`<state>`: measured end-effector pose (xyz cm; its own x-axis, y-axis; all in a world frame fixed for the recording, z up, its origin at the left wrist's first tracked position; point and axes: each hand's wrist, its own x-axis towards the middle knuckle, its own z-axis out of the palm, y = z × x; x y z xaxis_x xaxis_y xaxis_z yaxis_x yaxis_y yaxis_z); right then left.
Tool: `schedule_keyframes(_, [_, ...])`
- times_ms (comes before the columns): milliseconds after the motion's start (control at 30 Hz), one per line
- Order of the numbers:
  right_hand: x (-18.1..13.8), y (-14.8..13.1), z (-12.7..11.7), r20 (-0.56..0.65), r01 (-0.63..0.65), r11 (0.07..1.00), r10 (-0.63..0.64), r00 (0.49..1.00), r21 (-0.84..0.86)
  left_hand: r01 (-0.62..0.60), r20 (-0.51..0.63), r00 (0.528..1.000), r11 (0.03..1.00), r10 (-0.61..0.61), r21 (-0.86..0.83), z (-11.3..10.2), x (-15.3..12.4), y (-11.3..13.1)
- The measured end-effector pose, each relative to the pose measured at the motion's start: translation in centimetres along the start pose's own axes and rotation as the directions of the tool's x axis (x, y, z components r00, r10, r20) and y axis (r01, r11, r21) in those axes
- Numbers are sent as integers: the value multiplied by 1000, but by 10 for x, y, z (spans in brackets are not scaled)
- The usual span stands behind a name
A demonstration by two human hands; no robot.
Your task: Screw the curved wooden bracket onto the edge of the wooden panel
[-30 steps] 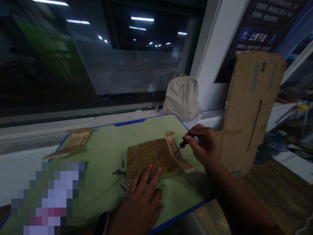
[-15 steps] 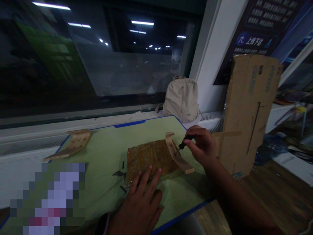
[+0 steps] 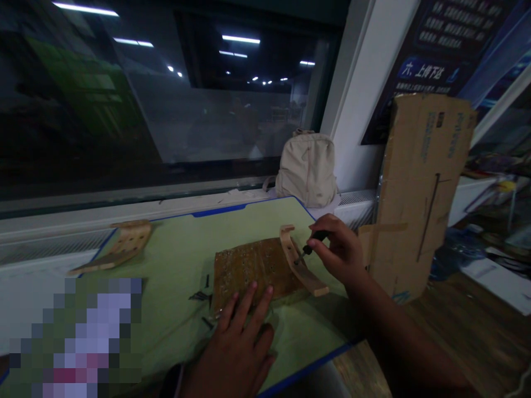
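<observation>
My right hand [image 3: 338,246] grips the black handle of a screwdriver [image 3: 316,241]. The screwdriver's tip meets a hole in a curved wooden piece [image 3: 312,279], which lies along the right end of a brown, tape-covered board [image 3: 244,265] with many small holes. With fingers spread, my left hand [image 3: 238,342] lies flat on the board's near edge. Dark screws [image 3: 200,296] are scattered just left of the board. Whether a screw sits under the screwdriver tip is too small to tell.
A second curved wooden piece [image 3: 128,243] lies at the table's far left. The table [image 3: 174,243] has a pale green top with blue edging. A beige backpack [image 3: 307,168] stands behind, by the window. Tall flattened cardboard [image 3: 418,204] leans at the right. The lower left is pixelated.
The screwdriver handle and my right fingers have shifted slightly left, the tip staying at the same hole. My left hand stays on the board. The whole view has moved a little.
</observation>
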<state>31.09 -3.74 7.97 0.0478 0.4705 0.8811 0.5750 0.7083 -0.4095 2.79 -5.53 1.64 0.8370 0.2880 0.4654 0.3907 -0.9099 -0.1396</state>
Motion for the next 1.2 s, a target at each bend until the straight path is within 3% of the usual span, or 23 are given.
schedule_keyframes(100, [4,-10,-2,146,38,997,-46,988,63,6,10,1000,1000,-6,-2,-1,1,0])
schedule_keyframes(200, [3,-15,1,211,-43,986,8,977,161,7,8,1000,1000,-7,4,0,1,1])
schedule_keyframes(300, [-1,-9,5,136,-151,968,125,983,201,9,0,1000,1000,-9,13,3,0,1])
schedule_keyframes(400, [-3,1,5,-27,-193,974,198,980,122,5,-3,1000,1000,-5,17,5,-1,0])
schedule_keyframes(500, [-2,2,0,-73,-89,996,87,994,-26,-4,6,1000,1000,4,19,4,0,0])
schedule_keyframes(600, [2,-4,-3,70,37,997,-33,997,-62,2,-7,1000,1000,-1,14,1,1,0])
schedule_keyframes(767, [3,-11,0,190,-27,995,8,982,96,3,6,1000,1000,-3,0,-3,2,1])
schedule_keyframes(900, [-1,-3,3,49,-135,985,130,990,109,7,8,1000,1000,-7,20,0,1,0])
schedule_keyframes(1000, [-1,1,0,-26,-51,998,50,998,-43,5,9,1000,999,-5,42,2,0,0])
schedule_keyframes(1100, [3,-3,-4,70,77,994,-72,995,-73,7,7,1000,999,-7,42,2,0,1])
schedule_keyframes(1200, [6,-9,-5,160,72,997,-76,984,31,11,-5,1000,1000,-11,12,0,0,1])
